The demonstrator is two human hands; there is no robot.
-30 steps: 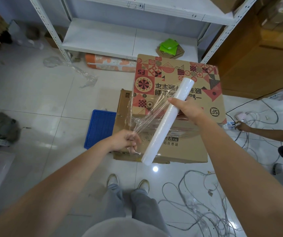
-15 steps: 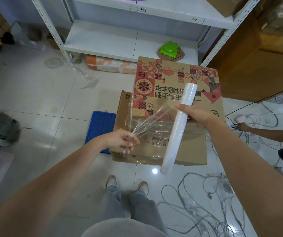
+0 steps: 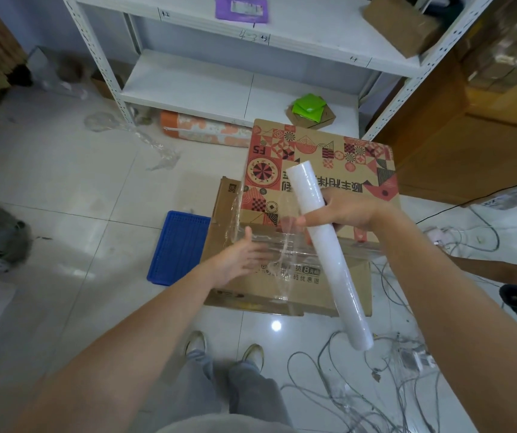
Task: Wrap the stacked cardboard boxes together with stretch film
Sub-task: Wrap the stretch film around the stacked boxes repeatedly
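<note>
Two cardboard boxes stand stacked on the floor: a red-patterned upper box (image 3: 329, 157) on a plain brown lower box (image 3: 282, 285). My right hand (image 3: 344, 210) grips a long white roll of stretch film (image 3: 329, 254), held tilted above the boxes. A clear sheet of film (image 3: 269, 226) runs from the roll down over the stack's left front corner. My left hand (image 3: 244, 254) is spread with straight fingers at the film on the lower box's front face.
A blue plastic crate (image 3: 179, 248) lies left of the boxes. White metal shelving (image 3: 219, 85) stands behind, with a green packet (image 3: 308, 106). Tangled cables (image 3: 376, 370) cover the floor at right, where another person's arm (image 3: 500, 270) reaches in. My feet (image 3: 223, 351) stand close to the stack.
My left hand let go of the pinched film end and spread flat toward the box front. The roll swung from leaning right to leaning left at its top, and the film now drapes the corner.
</note>
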